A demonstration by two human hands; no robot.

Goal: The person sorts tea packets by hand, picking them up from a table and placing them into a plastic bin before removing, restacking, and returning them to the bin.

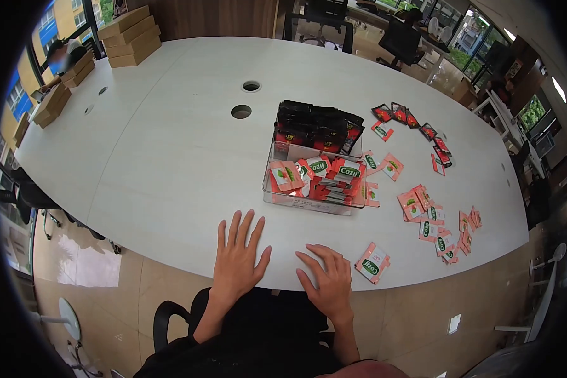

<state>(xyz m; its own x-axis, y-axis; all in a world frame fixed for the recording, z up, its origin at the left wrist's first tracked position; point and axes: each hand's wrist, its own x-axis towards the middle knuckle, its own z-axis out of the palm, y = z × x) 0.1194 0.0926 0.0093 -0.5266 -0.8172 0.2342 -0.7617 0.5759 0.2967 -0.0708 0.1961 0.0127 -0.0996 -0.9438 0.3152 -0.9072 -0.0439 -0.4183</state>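
My left hand (236, 261) lies on the white table with its fingers spread, holding nothing. Beside it, my right hand (327, 280) rests near the table edge, fingers apart and bent a little, also without anything in it. Just right of that hand is a single Cozy sachet (372, 263). Beyond both hands stands a clear plastic box (309, 204). Pink and white Cozy sachets (319, 166) fill its front part, and black and red packets (318, 120) stand upright in a row at the back.
Loose pink sachets (412, 203) are scattered on the right of the white table (183, 138). Small black and red packets (399, 112) lie behind them. Cardboard boxes (129, 41) are stacked at the far left, near a seated person (66, 53). Two round holes open in the tabletop.
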